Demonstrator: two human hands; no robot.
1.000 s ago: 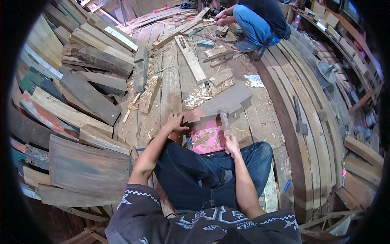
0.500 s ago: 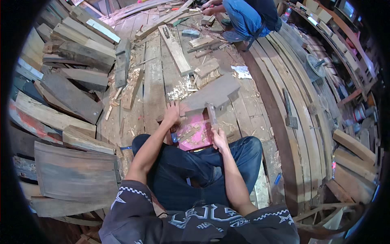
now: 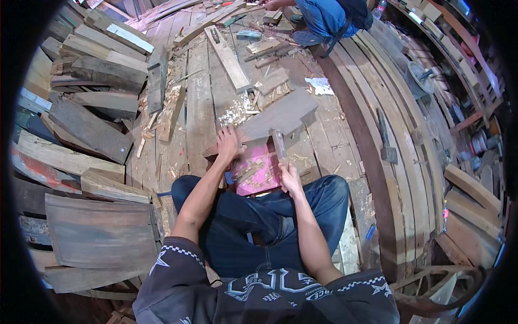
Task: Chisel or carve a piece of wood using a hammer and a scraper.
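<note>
A grey wooden board (image 3: 286,116) with a notched right end lies slantwise in front of my crossed legs. My left hand (image 3: 229,143) grips its near left part, with the fingers lying over the top and the thumb turned inward. My right hand (image 3: 290,177) is wrapped round a short wooden-handled tool (image 3: 278,144). Its upper end stands at the board's near edge; I cannot make out the tool's exact kind. Between my hands, below the board, is a bright pink surface (image 3: 253,174) strewn with wood chips.
Stacked timbers (image 3: 91,110) line the left side, and long planks (image 3: 377,97) run along the right. A hammer-like tool (image 3: 386,137) rests on those planks. Ahead lie a pale board (image 3: 229,59), offcuts and shavings. Another person (image 3: 326,21) crouches at the far right.
The view has shifted slightly, so the surroundings appear a little higher and further left. My left fingers look more bent on the board. My right hand keeps its hold on the tool.
</note>
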